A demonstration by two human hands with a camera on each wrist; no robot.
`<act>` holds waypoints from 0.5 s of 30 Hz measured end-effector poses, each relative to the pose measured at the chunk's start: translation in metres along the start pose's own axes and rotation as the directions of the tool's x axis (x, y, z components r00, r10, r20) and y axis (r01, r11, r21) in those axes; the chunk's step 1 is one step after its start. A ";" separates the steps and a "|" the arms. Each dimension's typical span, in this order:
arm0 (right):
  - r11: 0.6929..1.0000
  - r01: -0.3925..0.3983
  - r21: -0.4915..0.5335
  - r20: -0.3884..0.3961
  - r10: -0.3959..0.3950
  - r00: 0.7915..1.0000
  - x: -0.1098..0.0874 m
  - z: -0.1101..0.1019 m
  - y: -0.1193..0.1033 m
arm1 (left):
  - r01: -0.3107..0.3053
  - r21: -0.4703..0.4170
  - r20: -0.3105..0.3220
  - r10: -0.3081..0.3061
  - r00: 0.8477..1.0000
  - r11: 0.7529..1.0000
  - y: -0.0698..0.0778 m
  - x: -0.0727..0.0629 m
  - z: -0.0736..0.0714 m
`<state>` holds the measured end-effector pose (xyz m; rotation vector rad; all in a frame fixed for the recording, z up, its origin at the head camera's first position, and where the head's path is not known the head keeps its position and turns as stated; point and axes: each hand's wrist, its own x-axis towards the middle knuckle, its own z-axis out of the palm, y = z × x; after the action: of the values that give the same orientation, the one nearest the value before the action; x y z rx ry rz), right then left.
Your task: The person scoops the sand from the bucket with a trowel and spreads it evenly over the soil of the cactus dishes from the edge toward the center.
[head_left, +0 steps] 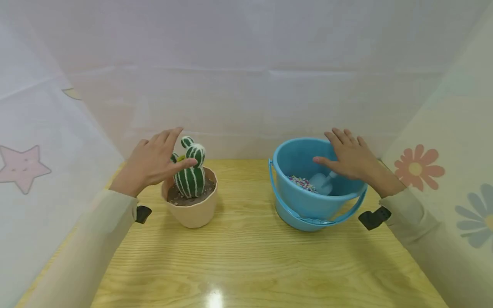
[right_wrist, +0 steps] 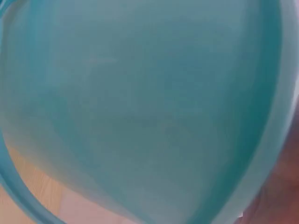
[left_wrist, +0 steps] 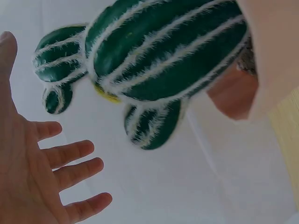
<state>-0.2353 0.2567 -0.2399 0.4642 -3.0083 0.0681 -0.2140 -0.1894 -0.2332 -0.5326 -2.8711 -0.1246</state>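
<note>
My left hand point(head_left: 154, 160) is spread with straight fingers beside and over the potted cactus point(head_left: 190, 182), partly covering it in the head view. Green with white fuzzy stripes, the cactus stands in a pale peach pot point(head_left: 192, 214) of brown soil. In the left wrist view the fingers point(left_wrist: 70, 154) hold nothing. Over the right rim of a blue bucket point(head_left: 308, 209) hovers my right hand point(head_left: 354, 158), its fingers extended and grasping nothing. Inside the bucket lie a light blue scoop point(head_left: 321, 183) and small multicoloured bits point(head_left: 302, 183). The scoop's handle end is hidden by the hand.
Both containers stand on a wood-grain table point(head_left: 231, 256). The bucket's handle point(head_left: 319, 222) hangs down its front. A white sheet point(head_left: 246, 102) closes off the back, with printed sheets at both sides. Black straps point(head_left: 374, 218) sit at the wrists.
</note>
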 end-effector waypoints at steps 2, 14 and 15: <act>1.000 0.001 -0.005 -0.008 -0.001 1.000 0.000 -0.001 0.002 | -0.005 0.011 -0.003 0.005 1.000 1.000 0.003 0.002 -0.002; 0.999 -0.030 -0.016 -0.026 0.030 0.999 -0.003 -0.010 0.011 | -0.057 0.030 -0.063 0.059 0.996 0.998 0.023 0.018 -0.007; 0.999 -0.035 -0.010 -0.024 0.035 0.999 -0.003 -0.010 0.012 | -0.063 0.034 -0.065 0.065 0.996 0.997 0.026 0.019 -0.008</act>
<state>-0.2350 0.2694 -0.2303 0.4074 -2.9920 0.0594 -0.2207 -0.1597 -0.2202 -0.6025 -2.7834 -0.0847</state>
